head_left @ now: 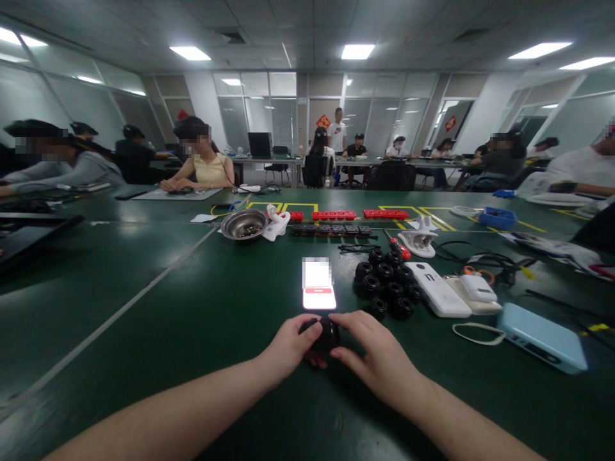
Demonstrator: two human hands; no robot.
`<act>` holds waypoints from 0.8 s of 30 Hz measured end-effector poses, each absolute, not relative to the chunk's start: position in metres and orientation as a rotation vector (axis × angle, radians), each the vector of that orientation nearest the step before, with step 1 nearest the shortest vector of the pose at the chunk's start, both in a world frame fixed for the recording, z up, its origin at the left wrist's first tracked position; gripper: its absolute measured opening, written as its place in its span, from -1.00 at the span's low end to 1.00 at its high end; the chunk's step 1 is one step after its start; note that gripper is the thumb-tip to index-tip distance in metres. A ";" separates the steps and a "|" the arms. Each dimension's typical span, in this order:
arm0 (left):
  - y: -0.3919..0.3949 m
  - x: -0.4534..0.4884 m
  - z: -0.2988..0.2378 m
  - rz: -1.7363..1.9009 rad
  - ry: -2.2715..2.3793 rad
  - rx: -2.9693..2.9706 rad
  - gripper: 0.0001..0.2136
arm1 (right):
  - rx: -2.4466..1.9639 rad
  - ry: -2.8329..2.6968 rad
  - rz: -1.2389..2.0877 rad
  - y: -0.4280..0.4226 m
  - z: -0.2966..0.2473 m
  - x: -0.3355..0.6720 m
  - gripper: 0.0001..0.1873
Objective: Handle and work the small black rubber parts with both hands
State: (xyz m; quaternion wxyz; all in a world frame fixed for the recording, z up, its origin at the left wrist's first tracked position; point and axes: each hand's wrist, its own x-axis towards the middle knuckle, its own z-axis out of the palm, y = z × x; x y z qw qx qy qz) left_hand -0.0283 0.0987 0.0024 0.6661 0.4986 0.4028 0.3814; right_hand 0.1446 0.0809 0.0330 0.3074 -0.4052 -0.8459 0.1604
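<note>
A black toy wheel (328,334) is between my hands, just above the green table (230,301). My left hand (294,344) is closed around its left side, thumb on top. My right hand (369,342) has fingertips and thumb at the wheel's right edge, pinching it. Fingers partly hide the wheel. In front of it lies a phone (319,298) with a bright screen. Several similar black wheels (385,272) are heaped to the right of the phone.
Behind are a metal bowl (244,225) with small parts, red blocks (333,216), a black strip (331,230), a white stand (419,243) and a screwdriver (400,248). White power banks (439,291) and a light-blue box (542,336) lie right. People sit at tables around.
</note>
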 end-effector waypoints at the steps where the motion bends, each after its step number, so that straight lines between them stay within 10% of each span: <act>1: 0.099 -0.028 0.002 0.864 0.908 1.119 -0.46 | -1.025 -2.242 0.415 0.081 0.034 0.145 -0.65; 24: 0.096 -0.030 0.006 0.847 0.949 1.152 -0.46 | -1.198 -2.221 0.474 0.079 0.033 0.144 -0.74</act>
